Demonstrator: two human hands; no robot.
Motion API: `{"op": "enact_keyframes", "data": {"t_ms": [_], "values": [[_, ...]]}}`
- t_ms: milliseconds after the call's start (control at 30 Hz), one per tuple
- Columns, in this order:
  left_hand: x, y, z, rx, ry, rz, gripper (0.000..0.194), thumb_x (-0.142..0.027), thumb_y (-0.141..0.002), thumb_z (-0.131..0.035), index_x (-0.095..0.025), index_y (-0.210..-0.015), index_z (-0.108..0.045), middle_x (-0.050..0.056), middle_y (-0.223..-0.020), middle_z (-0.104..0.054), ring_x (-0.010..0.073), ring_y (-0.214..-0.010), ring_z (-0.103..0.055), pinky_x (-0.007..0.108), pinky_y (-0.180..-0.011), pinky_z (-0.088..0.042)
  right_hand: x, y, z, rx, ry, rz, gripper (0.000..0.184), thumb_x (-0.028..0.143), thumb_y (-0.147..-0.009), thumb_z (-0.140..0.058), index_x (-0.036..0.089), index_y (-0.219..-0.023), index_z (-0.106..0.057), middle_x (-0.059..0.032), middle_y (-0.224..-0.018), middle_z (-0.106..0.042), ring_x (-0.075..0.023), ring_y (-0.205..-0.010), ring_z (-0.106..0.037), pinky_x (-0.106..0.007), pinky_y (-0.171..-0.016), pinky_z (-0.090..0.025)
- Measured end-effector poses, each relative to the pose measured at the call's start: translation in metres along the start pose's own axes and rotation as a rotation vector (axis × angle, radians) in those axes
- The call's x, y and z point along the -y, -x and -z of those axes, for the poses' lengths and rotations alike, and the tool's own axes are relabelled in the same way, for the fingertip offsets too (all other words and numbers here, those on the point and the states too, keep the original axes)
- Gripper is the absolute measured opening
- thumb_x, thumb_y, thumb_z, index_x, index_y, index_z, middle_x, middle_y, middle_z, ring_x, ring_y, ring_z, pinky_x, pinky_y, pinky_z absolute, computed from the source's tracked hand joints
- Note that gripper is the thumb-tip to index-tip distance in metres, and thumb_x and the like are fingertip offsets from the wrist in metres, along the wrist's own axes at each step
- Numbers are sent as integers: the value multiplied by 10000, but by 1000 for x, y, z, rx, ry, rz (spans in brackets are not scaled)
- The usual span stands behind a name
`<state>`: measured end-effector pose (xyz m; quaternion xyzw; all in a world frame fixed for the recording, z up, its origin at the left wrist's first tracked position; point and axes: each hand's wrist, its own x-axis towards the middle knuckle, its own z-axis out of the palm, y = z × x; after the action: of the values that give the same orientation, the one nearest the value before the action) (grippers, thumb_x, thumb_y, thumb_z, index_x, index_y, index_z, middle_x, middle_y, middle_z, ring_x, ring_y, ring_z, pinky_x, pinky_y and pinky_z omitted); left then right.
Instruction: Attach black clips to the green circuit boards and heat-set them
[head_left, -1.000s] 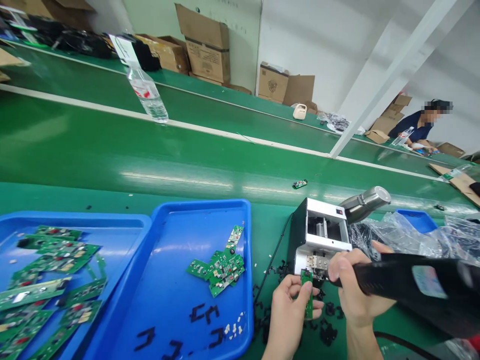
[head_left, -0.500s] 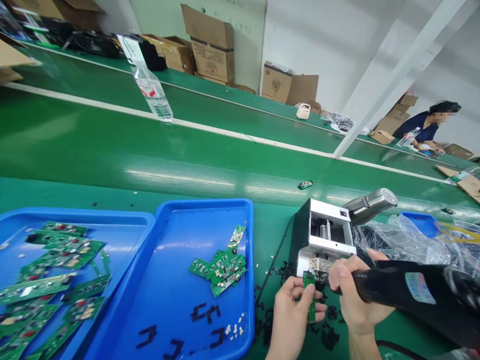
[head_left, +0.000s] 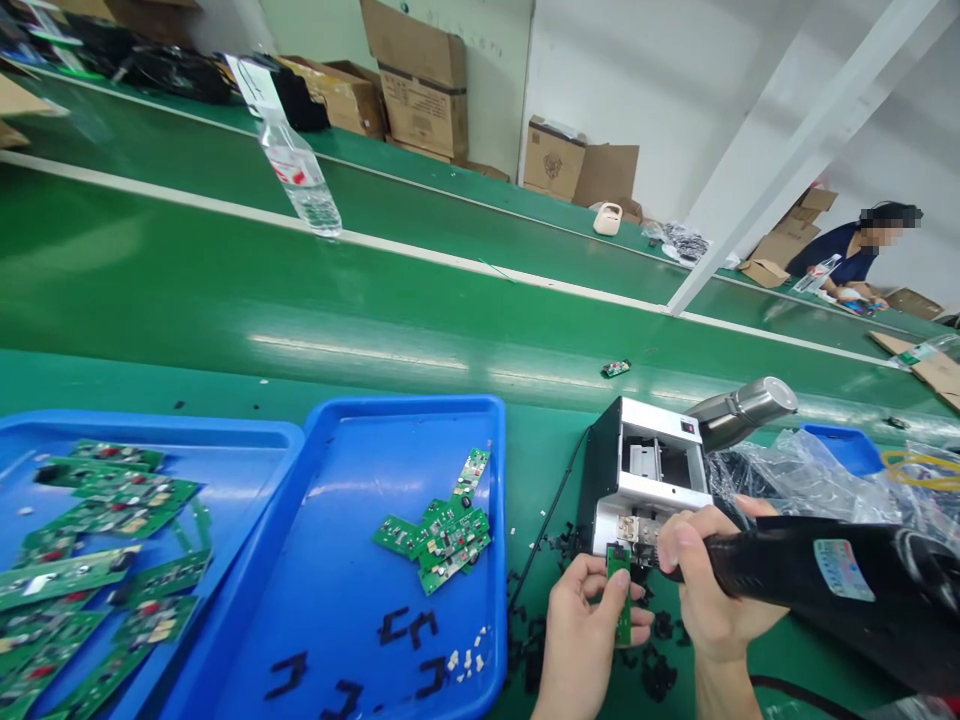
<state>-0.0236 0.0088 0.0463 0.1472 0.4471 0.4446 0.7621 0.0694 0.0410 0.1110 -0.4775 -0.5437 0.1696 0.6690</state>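
Note:
My left hand [head_left: 589,625] is closed, pinching a narrow green circuit board [head_left: 619,590] between thumb and fingers. The board stands nearly upright, its top end against the metal front of a small silver-and-black machine [head_left: 637,480]. My right hand [head_left: 709,580] wraps round the narrow front end of a long black tool [head_left: 795,565] with a silvery label; its exact kind does not show. That end points toward the machine's front, close to the board, and its tip is partly hidden by my fingers. Small black plastic pieces [head_left: 660,675] lie scattered beneath both hands.
A blue tray [head_left: 300,540] at centre holds circuit boards, black clips and small white bits. Another blue tray [head_left: 259,440] on the left carries more boards. Behind the machine lies a steel flask [head_left: 742,410], with clear plastic bags [head_left: 802,475] nearby. A person [head_left: 840,250] works far right.
The view has shifted slightly. Both hands keep their grips, and the board and black tool stay at nearly the same place by the machine.

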Motion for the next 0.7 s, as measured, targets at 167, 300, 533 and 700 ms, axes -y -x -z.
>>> {"op": "enact_keyframes", "data": {"t_ms": [167,300,533,700], "values": [[-1,0,-1,-1,3,0,623,-667,-616,-889,-134,-831,-651,45,-706,-752,219,-573,-753,338,-541,-652,7,3,3,11,-114,-44,403,106,-937,-642,260,-1258,-454,104,-620,-585,-140,-476,-537,-321,-535,-457],[-2,0,-1,1,2,7,626,-671,-602,-892,-139,-820,-645,47,-715,-759,218,-583,-756,332,-551,-650,16,3,3,84,-122,-64,115,207,-997,-589,241,-906,-527,87,-575,-520,-122,-459,-505,-297,-515,-442],[2,-1,-3,-5,38,-62,597,-672,-631,-877,-149,-784,-632,8,-637,-715,153,-474,-669,247,-438,-560,22,5,-19,151,-112,-93,307,337,-1020,-570,238,-741,-486,67,-586,-487,-118,-488,-492,-278,-510,-424],[1,1,-4,-10,70,-86,560,-624,-610,-913,-159,-734,-627,-58,-561,-611,92,-443,-570,179,-408,-486,15,7,-20,134,-119,-103,254,319,-1016,-566,241,-785,-496,69,-594,-496,-124,-492,-516,-290,-528,-457]]}}
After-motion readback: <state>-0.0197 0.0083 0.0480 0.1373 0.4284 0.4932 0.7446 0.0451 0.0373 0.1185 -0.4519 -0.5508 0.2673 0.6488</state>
